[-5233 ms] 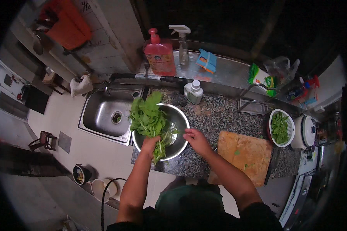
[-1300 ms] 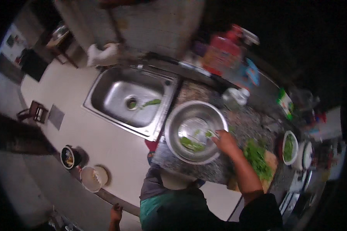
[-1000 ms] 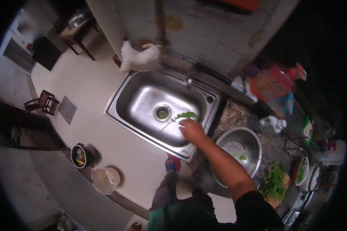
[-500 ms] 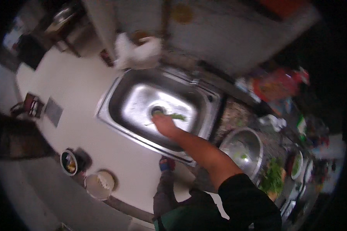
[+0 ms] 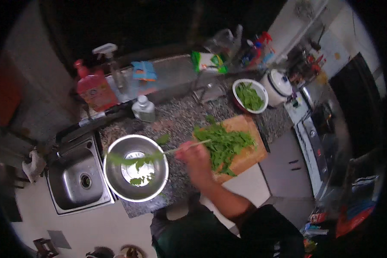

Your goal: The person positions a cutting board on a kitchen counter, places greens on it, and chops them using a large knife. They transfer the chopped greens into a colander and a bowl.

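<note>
My right hand [image 5: 193,155] is above the granite counter, between a steel bowl [image 5: 135,199] and a wooden cutting board [image 5: 248,155]. Its fingers pinch a thin pale stem of a leafy sprig [image 5: 119,159]. Blurred green leaves on that sprig reach left over the bowl, and the cut end of the stem pokes out toward the board. Loose leaves [image 5: 136,181] lie on the bowl's bottom. On the board spreads a heap of leafy greens [image 5: 228,144]. My left hand is out of the picture.
The steel sink [image 5: 66,189] is left of the bowl. Behind stand a white bottle [image 5: 144,111], a red pump bottle [image 5: 94,88] and a spray bottle [image 5: 114,71]. A white-rimmed bowl of greens [image 5: 250,96] and a lidded pot [image 5: 279,86] are far right, near a stove [image 5: 309,146].
The view has swung right from the sink to the counter. My right hand has left the sink's drain area and is now beside the steel bowl, holding the sprig.
</note>
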### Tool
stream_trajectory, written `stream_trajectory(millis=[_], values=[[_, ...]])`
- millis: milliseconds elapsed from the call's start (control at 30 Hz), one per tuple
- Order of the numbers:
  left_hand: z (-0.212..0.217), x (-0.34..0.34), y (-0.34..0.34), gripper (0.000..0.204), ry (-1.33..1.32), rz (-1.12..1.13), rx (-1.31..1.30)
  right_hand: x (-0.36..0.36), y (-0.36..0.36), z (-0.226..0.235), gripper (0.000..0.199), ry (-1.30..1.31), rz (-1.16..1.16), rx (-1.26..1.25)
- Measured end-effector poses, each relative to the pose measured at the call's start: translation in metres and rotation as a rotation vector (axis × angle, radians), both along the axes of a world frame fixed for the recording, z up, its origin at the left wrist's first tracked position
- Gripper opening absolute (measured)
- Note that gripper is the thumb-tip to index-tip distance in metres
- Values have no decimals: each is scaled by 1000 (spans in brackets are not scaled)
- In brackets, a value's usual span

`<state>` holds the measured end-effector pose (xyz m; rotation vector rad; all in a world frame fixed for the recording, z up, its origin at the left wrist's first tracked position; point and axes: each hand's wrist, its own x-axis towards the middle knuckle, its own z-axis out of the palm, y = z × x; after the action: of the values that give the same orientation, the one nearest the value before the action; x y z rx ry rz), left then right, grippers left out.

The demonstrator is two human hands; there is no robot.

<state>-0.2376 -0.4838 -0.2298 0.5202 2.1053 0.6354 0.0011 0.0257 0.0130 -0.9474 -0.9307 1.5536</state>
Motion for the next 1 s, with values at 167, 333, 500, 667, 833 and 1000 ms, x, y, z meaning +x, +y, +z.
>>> stream_trajectory(millis=[167, 333, 500, 667, 833, 1000], values=[[77, 39, 89, 35, 36, 94, 164, 195, 53, -43, 29, -231, -245, -228], [123, 83, 188, 26, 340, -126, 201, 277, 34, -80, 38, -899, -327, 115], [152, 95, 275, 16, 567, -259, 330, 163, -56, -126, 24, -1607, 961, 686], [143, 54, 347, 20, 760, -480, 354, 59, -122, -172, 24, -1199, 760, 1161], [97, 34, 401, 20, 792, -947, 186, 43, -113, -200, 26, -1232, 1154, 1118], [77, 25, 419, 20, 757, -1142, 90, 53, -95, -160, 15, -1051, 740, 847]])
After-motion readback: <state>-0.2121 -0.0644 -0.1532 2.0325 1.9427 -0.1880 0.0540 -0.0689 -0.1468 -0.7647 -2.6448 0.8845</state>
